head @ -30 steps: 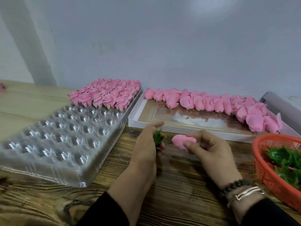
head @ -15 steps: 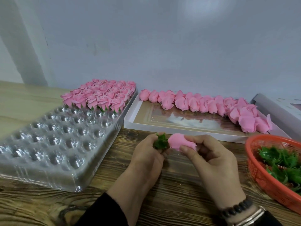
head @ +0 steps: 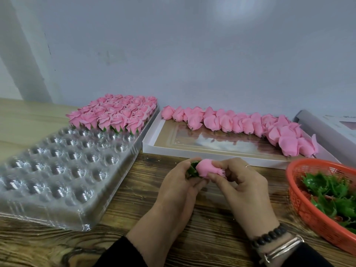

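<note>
Head view: just above the tabletop [head: 57, 247], the left hand [head: 176, 191] pinches a green calyx [head: 193, 169] in curled fingers, and the right hand [head: 244, 189] grips a pink bud [head: 207, 168] whose base meets the calyx. At right a red basket [head: 308, 214] holds more calyxes [head: 327, 191]. At left lies a clear tray [head: 57, 170] of empty cups. Farther back a white box [head: 192, 153] carries a row of loose buds [head: 240, 124], and finished roses [head: 115, 114] fill the tray's far end.

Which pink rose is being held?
The lone bud pinched between the left hand and right hand; the rest sit in the clear tray or white box.
</note>
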Action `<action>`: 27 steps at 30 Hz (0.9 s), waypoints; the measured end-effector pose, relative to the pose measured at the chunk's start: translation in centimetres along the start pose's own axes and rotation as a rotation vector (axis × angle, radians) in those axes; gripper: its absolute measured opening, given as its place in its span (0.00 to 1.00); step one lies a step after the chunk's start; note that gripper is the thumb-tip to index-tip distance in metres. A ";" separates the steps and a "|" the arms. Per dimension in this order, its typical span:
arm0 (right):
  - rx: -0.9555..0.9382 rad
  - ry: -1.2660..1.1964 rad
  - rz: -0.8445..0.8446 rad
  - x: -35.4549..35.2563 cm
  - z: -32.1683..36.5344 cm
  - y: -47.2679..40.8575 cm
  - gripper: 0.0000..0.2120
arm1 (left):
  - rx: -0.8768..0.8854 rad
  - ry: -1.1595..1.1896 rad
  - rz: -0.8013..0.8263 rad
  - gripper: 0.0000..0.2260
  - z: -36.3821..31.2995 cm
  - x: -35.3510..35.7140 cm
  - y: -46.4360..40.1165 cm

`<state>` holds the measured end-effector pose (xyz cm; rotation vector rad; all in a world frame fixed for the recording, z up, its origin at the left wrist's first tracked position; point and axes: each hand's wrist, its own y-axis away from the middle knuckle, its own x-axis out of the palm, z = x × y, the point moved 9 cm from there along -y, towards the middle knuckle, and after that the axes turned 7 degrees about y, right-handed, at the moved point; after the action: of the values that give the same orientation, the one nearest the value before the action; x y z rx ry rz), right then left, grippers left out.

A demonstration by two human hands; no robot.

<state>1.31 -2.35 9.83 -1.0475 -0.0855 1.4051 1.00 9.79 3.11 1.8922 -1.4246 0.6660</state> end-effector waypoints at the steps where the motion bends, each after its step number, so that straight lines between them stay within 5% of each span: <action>1: 0.000 0.002 0.001 0.0 -0.1 0.0 0.11 | -0.003 0.004 0.000 0.12 0.0 0.0 0.0; 10: -0.168 0.144 0.044 0.4 1.5 0.1 0.08 | -0.039 0.083 0.101 0.17 0.9 0.9 0.3; 16: -0.170 0.133 0.002 -0.1 1.6 0.0 0.05 | -0.013 -0.100 0.245 0.16 0.8 1.7 0.6; 20: -0.076 0.078 0.034 -0.2 0.2 -0.4 0.08 | 0.045 -0.494 0.438 0.20 0.1 2.5 0.9; 24: -0.081 0.057 0.063 0.1 0.5 -0.2 0.09 | 0.438 -1.256 0.261 0.19 -2.0 2.4 0.9; 27: -0.141 0.036 0.130 0.8 1.8 0.2 0.05 | 0.499 -1.307 0.236 0.13 -2.2 2.5 1.2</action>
<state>0.26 -0.74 10.37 -1.2126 -0.0933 1.5141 0.52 9.66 6.62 2.7547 -2.4263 -0.3056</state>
